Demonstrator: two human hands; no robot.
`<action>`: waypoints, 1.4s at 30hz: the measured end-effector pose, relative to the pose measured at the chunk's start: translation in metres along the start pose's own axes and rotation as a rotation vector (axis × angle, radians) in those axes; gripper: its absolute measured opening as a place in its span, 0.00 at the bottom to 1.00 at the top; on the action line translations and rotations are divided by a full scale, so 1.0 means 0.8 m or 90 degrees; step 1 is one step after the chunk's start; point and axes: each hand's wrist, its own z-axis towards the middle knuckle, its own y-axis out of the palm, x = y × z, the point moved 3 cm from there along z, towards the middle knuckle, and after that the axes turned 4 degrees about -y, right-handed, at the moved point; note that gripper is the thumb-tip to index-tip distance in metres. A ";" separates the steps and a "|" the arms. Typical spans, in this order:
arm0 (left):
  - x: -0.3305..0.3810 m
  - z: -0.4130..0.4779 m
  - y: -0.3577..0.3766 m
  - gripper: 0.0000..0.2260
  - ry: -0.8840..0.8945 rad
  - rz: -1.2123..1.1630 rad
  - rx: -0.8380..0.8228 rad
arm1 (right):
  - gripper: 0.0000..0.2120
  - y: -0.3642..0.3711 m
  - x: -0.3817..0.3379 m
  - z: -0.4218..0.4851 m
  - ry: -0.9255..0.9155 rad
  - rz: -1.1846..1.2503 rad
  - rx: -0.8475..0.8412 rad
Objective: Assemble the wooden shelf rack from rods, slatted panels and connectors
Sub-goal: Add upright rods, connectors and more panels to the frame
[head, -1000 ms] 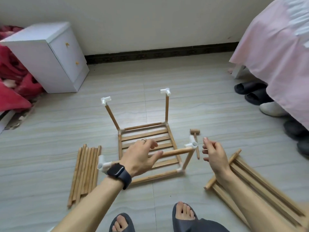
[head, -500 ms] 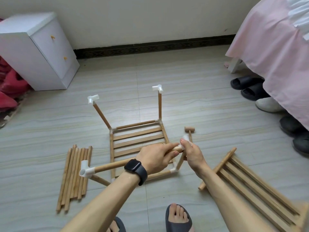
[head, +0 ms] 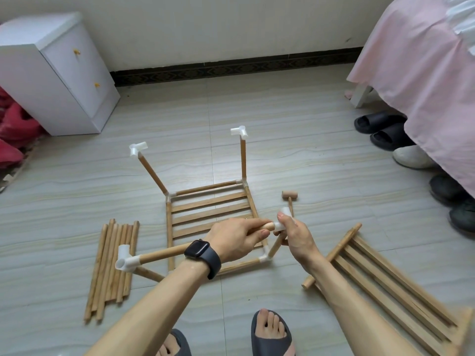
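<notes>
Joining: we hold the top rod (head: 159,254) level across the near side, its right end meeting the white corner connector (head: 279,226) on the near-right upright (head: 275,247). We cannot tell whether it is fully seated.
Left hand (head: 232,236): wrapped round that rod near its right end.
Right hand (head: 295,235): fingers and thumb clamped on the connector, steadying it.
Rod's far end: seated in the near-left connector (head: 127,260), which caps a leaning upright.
Frame: the base panel (head: 209,204) lies flat on the floor (head: 295,155), with four uprights rising from its corners. The two far connectors (head: 138,149) show open sockets.
Done, we judge: the bottom tier, four posts and their caps, with the first top rail nearly in.
Left to do: the other top rails and mounting the second slatted panel (head: 385,278), which lies at our right.
Spares: loose rods (head: 113,265) bundled left of the frame, and a small mallet (head: 290,195) just beyond the right hand.
Around: a white cabinet (head: 51,73), a bed (head: 424,73) and slippers (head: 380,124).
</notes>
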 end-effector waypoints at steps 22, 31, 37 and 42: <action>-0.135 -0.098 -0.091 0.13 -0.191 -0.046 0.335 | 0.24 0.000 -0.034 -0.016 0.024 -0.090 0.008; -0.215 -0.144 -0.053 0.09 -0.455 -0.791 0.270 | 0.13 0.011 -0.057 0.025 0.150 -0.091 -0.077; -0.234 -0.119 -0.039 0.14 -0.447 -0.642 0.366 | 0.11 0.030 -0.045 0.028 0.155 -0.078 0.049; -0.252 -0.107 -0.030 0.13 -0.489 -0.660 0.436 | 0.11 0.038 -0.029 0.032 0.144 -0.053 0.101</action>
